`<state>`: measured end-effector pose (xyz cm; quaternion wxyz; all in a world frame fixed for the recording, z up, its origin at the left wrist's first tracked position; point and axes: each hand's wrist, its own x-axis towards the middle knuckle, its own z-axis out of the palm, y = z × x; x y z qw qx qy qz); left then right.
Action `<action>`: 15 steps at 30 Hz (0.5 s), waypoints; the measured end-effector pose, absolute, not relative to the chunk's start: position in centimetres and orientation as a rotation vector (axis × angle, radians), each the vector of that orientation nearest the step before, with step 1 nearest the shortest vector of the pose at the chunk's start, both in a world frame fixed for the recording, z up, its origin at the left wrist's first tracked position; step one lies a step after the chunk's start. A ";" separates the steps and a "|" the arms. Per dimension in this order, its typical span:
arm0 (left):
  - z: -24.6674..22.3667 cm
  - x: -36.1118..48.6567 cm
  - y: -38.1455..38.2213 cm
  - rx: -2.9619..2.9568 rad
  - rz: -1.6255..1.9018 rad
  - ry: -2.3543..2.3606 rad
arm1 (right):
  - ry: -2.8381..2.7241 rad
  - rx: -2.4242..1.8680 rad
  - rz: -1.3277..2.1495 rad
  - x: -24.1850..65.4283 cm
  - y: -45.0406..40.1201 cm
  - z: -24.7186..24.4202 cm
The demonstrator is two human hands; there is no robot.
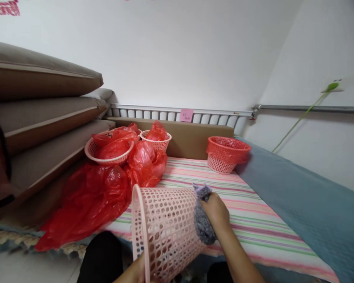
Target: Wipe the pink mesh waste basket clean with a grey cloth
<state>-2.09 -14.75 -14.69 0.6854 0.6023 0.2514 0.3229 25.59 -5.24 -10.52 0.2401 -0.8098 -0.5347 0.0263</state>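
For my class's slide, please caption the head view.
Right hand holding a grey cloth against the base of a tipped pink basket.

Scene evenly lit by soft, cool, fairly bright light; pale wall [194, 55] shaded in faint grey gradients; white glints thrown back by red plastic bags [147, 159]; shadow gathered low along stacked cushions [50, 116] at left; lattice of pink basket [171, 218] rendered clearly; margins stretched by wide-angle lens; top right corner dimmed; writing on pink note [186, 115] barely resolved.
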 end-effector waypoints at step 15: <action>-12.8 -2.2 -12.0 1.101 0.864 0.526 | -1.400 -2.196 -0.017 25.6 -8.0 -12.8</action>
